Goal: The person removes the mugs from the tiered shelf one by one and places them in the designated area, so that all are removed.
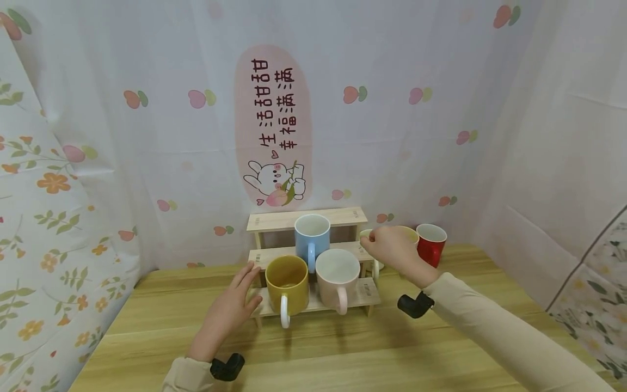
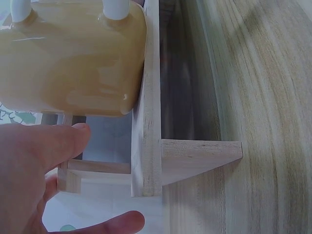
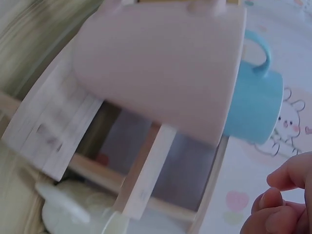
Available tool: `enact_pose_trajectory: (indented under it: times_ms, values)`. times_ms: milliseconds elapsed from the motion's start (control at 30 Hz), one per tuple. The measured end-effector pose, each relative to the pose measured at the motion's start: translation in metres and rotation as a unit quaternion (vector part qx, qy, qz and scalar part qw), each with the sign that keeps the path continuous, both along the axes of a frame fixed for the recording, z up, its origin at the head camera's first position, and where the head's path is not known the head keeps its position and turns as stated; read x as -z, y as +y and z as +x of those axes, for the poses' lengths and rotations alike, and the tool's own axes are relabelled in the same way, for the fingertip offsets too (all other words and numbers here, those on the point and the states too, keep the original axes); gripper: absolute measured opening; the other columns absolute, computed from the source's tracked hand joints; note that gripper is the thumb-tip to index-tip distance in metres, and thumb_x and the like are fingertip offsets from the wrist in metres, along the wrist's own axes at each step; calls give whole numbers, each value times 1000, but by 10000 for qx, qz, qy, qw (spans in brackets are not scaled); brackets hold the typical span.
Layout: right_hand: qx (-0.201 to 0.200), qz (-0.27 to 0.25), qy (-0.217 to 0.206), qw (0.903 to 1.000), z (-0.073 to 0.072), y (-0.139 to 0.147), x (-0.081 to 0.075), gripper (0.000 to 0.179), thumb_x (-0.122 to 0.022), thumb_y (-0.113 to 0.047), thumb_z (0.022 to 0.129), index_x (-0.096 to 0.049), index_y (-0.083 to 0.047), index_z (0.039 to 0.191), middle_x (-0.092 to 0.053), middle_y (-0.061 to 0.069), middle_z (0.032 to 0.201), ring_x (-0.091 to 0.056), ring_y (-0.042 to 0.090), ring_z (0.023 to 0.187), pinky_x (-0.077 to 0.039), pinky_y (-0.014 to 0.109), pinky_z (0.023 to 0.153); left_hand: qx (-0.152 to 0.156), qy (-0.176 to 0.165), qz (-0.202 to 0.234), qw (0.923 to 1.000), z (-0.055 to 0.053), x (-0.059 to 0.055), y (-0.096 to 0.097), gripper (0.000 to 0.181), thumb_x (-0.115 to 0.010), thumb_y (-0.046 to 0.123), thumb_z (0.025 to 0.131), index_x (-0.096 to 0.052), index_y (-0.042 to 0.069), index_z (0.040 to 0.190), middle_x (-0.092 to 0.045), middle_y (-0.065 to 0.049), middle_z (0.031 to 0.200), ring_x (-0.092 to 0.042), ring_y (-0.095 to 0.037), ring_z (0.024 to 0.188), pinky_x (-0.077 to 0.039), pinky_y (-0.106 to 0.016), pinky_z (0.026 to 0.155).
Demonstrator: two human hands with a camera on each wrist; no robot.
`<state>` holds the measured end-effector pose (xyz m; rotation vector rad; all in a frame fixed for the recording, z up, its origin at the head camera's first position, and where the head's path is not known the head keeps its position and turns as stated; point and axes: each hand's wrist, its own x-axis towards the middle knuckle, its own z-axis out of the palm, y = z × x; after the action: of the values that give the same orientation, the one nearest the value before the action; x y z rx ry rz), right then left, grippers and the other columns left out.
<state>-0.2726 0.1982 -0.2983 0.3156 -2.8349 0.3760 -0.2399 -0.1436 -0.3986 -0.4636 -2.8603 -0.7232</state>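
A three-tier wooden stand [image 1: 276, 220] bears a light blue mug [image 1: 312, 237] on its middle step. On the lowest step are a mustard mug [image 1: 288, 286] with a white handle and a pale pink mug [image 1: 337, 277]; both handles face the front. My left hand [image 1: 230, 305] is at the stand's left end beside the mustard mug, fingers extended and thumb apart. My right hand [image 1: 399, 253], fingers curled with nothing seen in them, is raised right of the stand. It partly covers a cream mug [image 1: 376, 269] and a yellow mug [image 1: 411, 235] behind it.
A red mug [image 1: 431, 245] stands at the back right of the wood-grain table [image 1: 343, 359]. Behind the table hangs a printed curtain [image 1: 171, 141] with a rabbit picture. Floral cloth [image 1: 44, 245] hangs along the left side.
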Motion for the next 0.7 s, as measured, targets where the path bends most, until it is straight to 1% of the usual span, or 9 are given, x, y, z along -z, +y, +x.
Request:
enact_pose_trajectory:
  times_ms: [67,200,300,433,533,633,700]
  values:
    - [-29,-161,-199,9997,2,-8,-2,49,-51,-26,94,-36,-16,49,-29,-4,47,-27,11,44,-19,23,43,1,-12,7,10000,0,0,0,64,-64,21,92,-35,12,148,-25,-7,157,-45,-8,51,-34,-26,47]
    - [-85,-367,-399,9985,4,-23,-5,49,-53,-27,94,-39,-15,49,-30,-4,46,-28,10,43,-20,22,42,0,-16,10,10000,0,0,0,64,-64,21,92,-35,12,148,-25,-6,157,-42,-8,48,-34,-26,47]
    - [-131,-352,-490,9981,4,-33,-5,49,-54,-28,94,-40,-15,49,-30,-4,46,-29,10,41,-21,21,41,14,-15,12,10000,0,1,0,64,-64,22,93,-34,13,149,-25,-6,157,-42,-8,48,-33,-26,47]
    - [-265,-51,-370,9990,2,-44,-4,51,-54,-30,93,-37,-16,47,-28,-6,45,-27,9,42,-20,22,43,49,-38,36,10000,0,3,0,64,-64,22,93,-34,13,149,-24,-5,158,-42,-8,47,-33,-26,47]
    - [-415,46,-241,9988,0,-52,-3,52,-55,-30,92,-34,-18,46,-25,-8,45,-25,8,42,-18,22,43,64,-56,65,9999,-1,3,0,64,-64,21,93,-33,13,149,-23,-6,158,-42,-8,48,-34,-25,47]
    - [-517,-106,-280,9982,-1,-60,-4,52,-55,-30,92,-33,-17,46,-25,-8,44,-23,7,42,-17,22,43,73,-66,92,9999,-2,3,-1,64,-63,21,93,-33,13,149,-23,-6,158,-42,-8,48,-34,-26,47]
    - [-514,-115,-347,9980,-2,-66,-4,53,-55,-31,92,-33,-17,46,-25,-8,44,-24,8,43,-18,22,42,62,-59,87,9999,-2,3,-2,64,-63,21,93,-33,13,149,-23,-7,158,-42,-8,47,-34,-26,46]
